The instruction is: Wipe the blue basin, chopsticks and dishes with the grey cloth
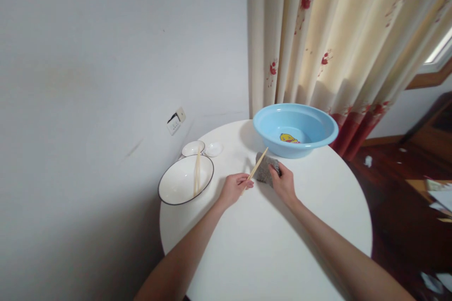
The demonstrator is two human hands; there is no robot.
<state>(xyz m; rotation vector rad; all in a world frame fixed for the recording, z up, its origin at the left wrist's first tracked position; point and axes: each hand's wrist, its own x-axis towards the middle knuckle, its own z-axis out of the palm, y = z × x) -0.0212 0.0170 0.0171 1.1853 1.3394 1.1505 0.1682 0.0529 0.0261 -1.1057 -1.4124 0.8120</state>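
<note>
Left hand (233, 189): pinches the pale chopsticks (259, 162), tips angling to one o'clock!
Right hand (284, 182): clutches a grey cloth (263, 173), close alongside.
Chopsticks: over the round table (264, 254), toward twelve from its middle.
Blue basin (295, 151): sitting at one o'clock.
Large bowl (176, 181): ten o'clock, spare sticks (197, 174) leaning inside.

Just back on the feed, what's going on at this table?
A person's left hand holds chopsticks, while the right hand grips a grey cloth beside them. The chopsticks cross the cloth in view; whether they touch is unclear. More chopsticks rest in the large bowl to the left, and a blue basin stands beyond the right hand.
</note>
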